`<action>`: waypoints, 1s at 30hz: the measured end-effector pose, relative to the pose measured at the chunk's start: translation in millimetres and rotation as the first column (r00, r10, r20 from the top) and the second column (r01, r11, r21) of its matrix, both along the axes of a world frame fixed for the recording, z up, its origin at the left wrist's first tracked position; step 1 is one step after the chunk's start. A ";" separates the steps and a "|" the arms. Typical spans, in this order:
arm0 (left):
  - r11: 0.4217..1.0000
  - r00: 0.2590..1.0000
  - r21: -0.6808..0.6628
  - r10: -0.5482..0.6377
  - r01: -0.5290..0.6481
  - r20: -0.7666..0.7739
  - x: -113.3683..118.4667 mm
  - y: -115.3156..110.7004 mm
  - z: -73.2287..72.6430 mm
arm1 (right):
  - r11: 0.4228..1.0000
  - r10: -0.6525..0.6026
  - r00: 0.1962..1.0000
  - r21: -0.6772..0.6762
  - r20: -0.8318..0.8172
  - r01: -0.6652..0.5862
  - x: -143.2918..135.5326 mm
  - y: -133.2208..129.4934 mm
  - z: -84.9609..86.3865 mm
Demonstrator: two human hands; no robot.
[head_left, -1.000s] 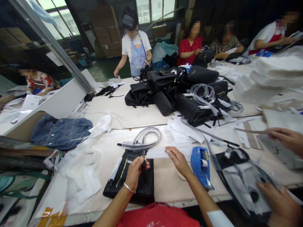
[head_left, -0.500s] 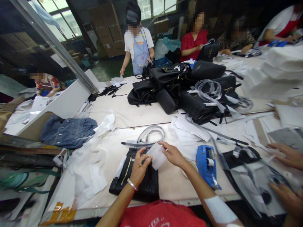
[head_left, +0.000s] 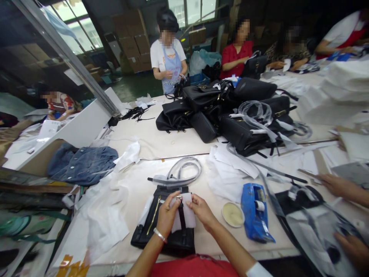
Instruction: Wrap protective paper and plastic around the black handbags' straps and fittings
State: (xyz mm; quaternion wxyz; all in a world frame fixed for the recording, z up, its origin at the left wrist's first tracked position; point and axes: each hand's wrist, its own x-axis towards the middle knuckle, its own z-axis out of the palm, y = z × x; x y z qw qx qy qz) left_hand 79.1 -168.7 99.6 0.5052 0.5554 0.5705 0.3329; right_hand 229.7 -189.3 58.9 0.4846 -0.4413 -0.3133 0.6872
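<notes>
L hand (head_left: 167, 212): fingers + thumb gripping approx. at the metal buckle (head_left: 179, 197), top end of the dark strap (head_left: 182, 218).
R hand (head_left: 202, 211): pinching R edge of 1 white sheet (head_left: 190, 218), thumb vs. fingers.
Sheet: lying behind the strap, showing on both sides of it, over the bag front.
Bag: 1 black bag (head_left: 177, 244) lying on the table (head_left: 209, 242), under both hands, zip (head_left: 154, 216) facing up on its L side.
Done so far: sheet is sitting behind strap & buckle; hands are holding both together.
Left to do, judging by looks: sheet isn't wrapping round the buckle yet; no tape showing on it. Prob. early-to-mid wrap.
Tape: blue dispenser (head_left: 249, 217) standing R of bag, well apart from R hand; white roll sitting in it.
Round pale thing (head_left: 233, 214): lying just L of dispenser; can't tell what.
Coil: clear-covered strap (head_left: 175, 181) lying just beyond the bag's top edge.
Stock: pile of black bags (head_left: 206, 125) resting farther back; loose white sheets (head_left: 233, 163) lying in front of it.
Co-worker: another person's hand (head_left: 341, 187) holding a thin strip, far R.
</notes>
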 end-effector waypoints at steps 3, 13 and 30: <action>0.991 0.992 0.041 0.125 -0.124 -0.022 5.1 -0.4 -3.9 | 0.998 -0.049 0.992 0.035 0.119 0.045 -0.7 -4.7 -1.2; 0.975 0.984 -0.212 0.097 -0.065 0.147 3.2 0.1 -14.6 | 0.990 -0.127 0.922 0.099 0.366 0.097 -7.4 -6.1 -6.7; 0.995 0.994 -0.068 0.080 -0.075 0.075 9.1 1.6 -2.3 | 0.991 0.130 0.979 0.024 0.157 -0.135 9.8 -4.8 19.0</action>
